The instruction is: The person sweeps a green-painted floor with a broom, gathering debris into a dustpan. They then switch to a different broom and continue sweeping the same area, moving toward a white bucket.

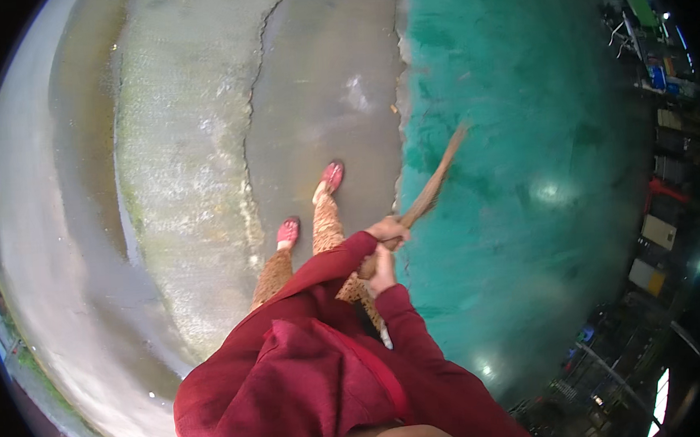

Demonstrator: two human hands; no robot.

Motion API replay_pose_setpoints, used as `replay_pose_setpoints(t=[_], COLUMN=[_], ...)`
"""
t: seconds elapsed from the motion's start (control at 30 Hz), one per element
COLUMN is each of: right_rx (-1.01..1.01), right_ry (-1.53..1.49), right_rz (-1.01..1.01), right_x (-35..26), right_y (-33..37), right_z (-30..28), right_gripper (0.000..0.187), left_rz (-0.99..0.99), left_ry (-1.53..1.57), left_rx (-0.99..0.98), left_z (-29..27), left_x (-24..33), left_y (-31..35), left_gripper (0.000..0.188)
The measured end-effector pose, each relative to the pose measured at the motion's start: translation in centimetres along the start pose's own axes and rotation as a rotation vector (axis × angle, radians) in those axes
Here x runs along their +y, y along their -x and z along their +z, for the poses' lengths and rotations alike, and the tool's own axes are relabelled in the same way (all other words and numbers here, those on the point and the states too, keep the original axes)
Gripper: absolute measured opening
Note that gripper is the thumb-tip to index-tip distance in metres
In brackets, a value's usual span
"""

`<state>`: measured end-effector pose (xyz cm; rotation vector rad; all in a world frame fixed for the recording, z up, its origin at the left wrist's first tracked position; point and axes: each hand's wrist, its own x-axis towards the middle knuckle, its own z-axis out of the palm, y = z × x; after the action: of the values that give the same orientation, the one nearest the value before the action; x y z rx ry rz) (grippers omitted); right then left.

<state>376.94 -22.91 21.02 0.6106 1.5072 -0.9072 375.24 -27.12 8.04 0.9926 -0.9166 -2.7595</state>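
A straw broom (434,185) slants up and to the right in front of me, its thin bristle tips over the green floor. My left hand (389,230) is closed around it where the bristles gather. Just below and nearer my body, my right hand (382,270) is closed on the handle end, thumb along it. The two hands almost touch. Whether the bristle tips press on the floor I cannot tell.
Green painted floor (518,208) with wet shine lies to the right, meeting grey concrete (322,84) at a ragged edge. My red shoes (332,176) stand on the concrete. A cracked, rough strip (185,148) runs along the left. Machines and boxes (659,232) line the far right.
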Motion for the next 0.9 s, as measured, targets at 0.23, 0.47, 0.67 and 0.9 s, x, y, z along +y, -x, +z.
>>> replay_pose_setpoints(t=[0.23,0.47,0.67,0.9], right_rx=[-0.372,-0.540,-0.206,-0.393], right_ry=[0.546,0.535,0.180,0.315], right_rz=[0.189,0.128,0.017,0.209], right_x=[-7.4,-14.5,-11.9,-17.4], right_y=[-11.9,-4.6,-4.2,-3.9], right_z=[6.3,5.9,11.2,6.7], right_gripper=[0.011,0.006,0.009,0.009], left_rz=[0.127,0.393,0.035,0.081], left_ry=[0.301,-0.001,0.330,-0.033], left_rx=[0.727,1.070,0.355,0.818], left_z=[-12.0,-6.4,-8.6,-5.3], left_x=[6.4,15.2,17.1,16.8], left_y=[-2.5,-0.5,-2.6,-4.7], left_gripper=[0.059,0.074,0.076,0.075])
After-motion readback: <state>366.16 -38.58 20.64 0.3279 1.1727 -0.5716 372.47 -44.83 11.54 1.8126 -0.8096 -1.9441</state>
